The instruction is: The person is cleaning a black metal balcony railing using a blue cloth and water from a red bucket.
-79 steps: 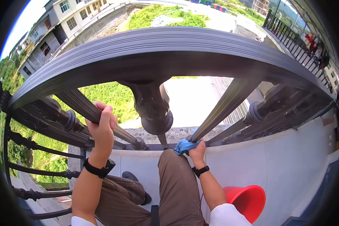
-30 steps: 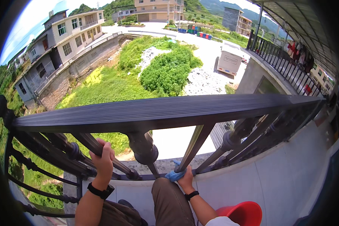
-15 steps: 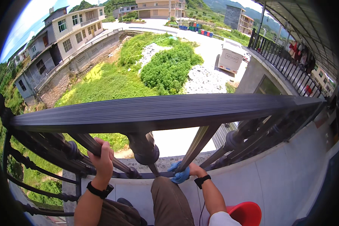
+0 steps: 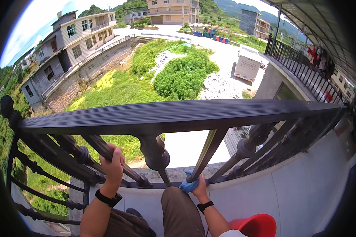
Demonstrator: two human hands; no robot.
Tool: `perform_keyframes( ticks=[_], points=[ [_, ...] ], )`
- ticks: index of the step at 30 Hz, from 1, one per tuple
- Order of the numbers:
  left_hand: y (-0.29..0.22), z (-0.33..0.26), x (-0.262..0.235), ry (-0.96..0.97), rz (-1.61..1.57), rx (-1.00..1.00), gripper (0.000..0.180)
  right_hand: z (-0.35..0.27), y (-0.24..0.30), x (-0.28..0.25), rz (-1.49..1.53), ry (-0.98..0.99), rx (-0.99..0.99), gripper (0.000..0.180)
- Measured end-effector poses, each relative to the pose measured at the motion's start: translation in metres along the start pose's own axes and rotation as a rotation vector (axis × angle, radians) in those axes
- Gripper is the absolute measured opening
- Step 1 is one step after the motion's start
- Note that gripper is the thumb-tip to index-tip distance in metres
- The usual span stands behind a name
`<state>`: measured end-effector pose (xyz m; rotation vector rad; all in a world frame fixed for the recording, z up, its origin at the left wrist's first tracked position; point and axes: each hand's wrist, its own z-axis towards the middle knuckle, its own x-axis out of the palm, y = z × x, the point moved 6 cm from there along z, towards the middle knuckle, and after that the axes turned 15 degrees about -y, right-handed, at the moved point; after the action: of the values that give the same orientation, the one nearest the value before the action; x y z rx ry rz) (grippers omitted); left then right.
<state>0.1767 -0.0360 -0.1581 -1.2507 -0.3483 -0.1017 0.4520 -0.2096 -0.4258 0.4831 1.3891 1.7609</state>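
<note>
- Clearly the dark metal balcony railing [image 4: 178, 116], with its broad ribbed top rail and turned balusters, is the landmark; everything else sits against it or below it.
- Left hand [image 4: 112, 164]: its fingers are wrapped tight round a slanting dark baluster to the left of the railing's thick central post, which looks like a bracing hold that steadies the crouched body close to the bars. A black wristband [image 4: 108, 198] sits just below that hand.
- Right hand [image 4: 199, 187]: it is low at the foot of the railing, just right of the central post, with fingers closed on a small crumpled blue cloth [image 4: 188, 185]. The cloth is pressed against the base of a flat dark bar where it meets the bottom rail, a grip suited to rubbing in that tight joint.
- Brown-trousered knee [image 4: 178, 209]: raised between the two forearms, directly under the central post, so the person sits close in.
- Red plastic bucket [image 4: 255, 226]: on the pale floor to the right of the knee, inside the railing, within the right hand's reach.
- Beyond the railing lie green bushes and houses, far below.
</note>
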Motion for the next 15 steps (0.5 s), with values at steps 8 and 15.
perform_keyframes(
  ticks=[8, 15],
  points=[
    [-0.003, -0.002, -0.002, -0.035, -0.019, 0.021, 0.014, -0.012, 0.004, -0.002, -0.264, -0.320, -0.091, 0.055],
    [-0.008, -0.006, 0.002, -0.074, 0.016, 0.017, 0.013, -0.007, 0.017, 0.002, -0.264, -0.403, -0.052, 0.033]
  ],
)
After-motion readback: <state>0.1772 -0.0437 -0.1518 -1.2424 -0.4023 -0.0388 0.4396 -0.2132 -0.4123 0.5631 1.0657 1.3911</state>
